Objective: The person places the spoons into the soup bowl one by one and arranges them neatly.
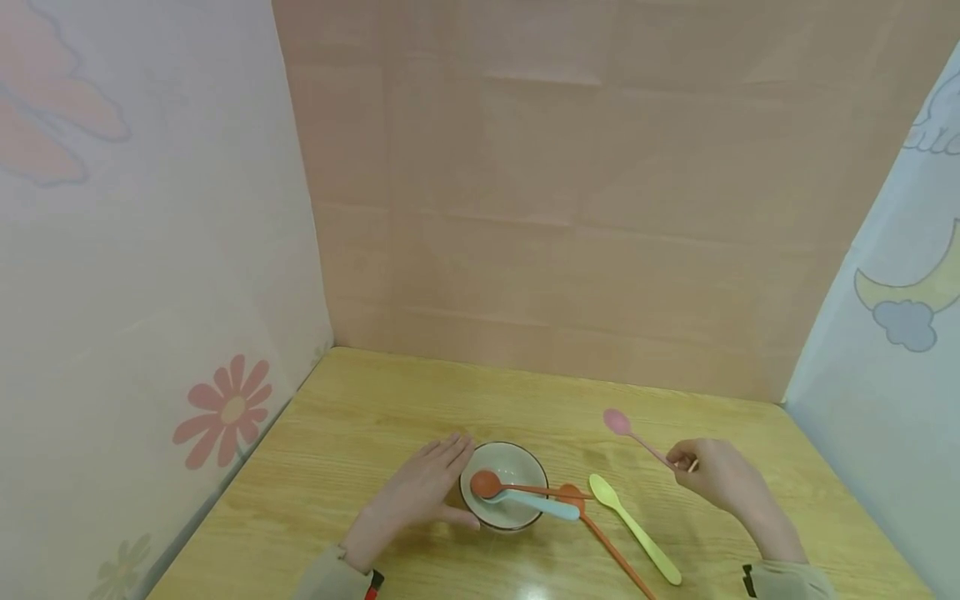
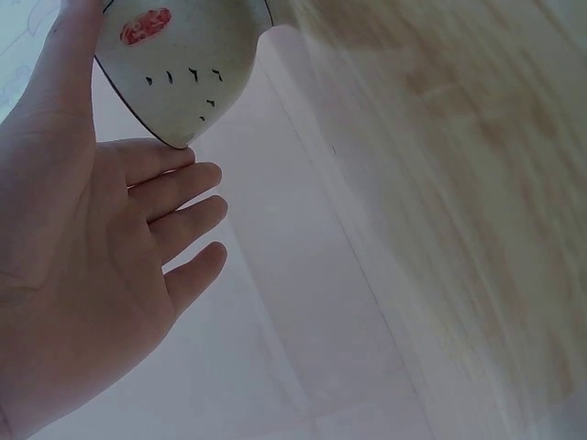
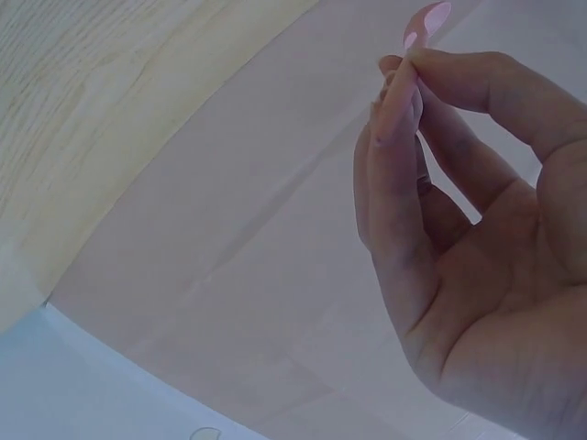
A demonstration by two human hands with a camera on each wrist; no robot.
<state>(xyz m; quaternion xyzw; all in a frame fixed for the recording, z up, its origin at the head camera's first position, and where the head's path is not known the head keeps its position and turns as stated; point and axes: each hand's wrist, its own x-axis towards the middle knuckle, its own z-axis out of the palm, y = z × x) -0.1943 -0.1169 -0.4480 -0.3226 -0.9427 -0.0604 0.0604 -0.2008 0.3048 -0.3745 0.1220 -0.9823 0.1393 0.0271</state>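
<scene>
On the table stands a white bowl [image 1: 501, 457] with a dark rim. An orange spoon [image 1: 486, 484] and a light blue spoon [image 1: 543, 503] lie in it, their handles sticking out over the right rim. My left hand [image 1: 426, 486] rests against the bowl's left side, fingers extended and thumb apart. In the left wrist view the bowl's outside [image 2: 188, 78] shows a red mark and small black strokes. My right hand [image 1: 720, 475] pinches the handle of a pink spoon [image 1: 618, 422] between thumb and fingertips, above the table. Its bowl end points away to the left.
Right of the bowl, a second orange spoon [image 1: 611, 548] and a yellow spoon [image 1: 637, 533] lie on the wooden table [image 1: 390, 392]. A plain back panel [image 1: 555, 208] rises behind the table. Side panels printed with a flower [image 1: 231, 410] and a moon [image 1: 918, 292] flank it.
</scene>
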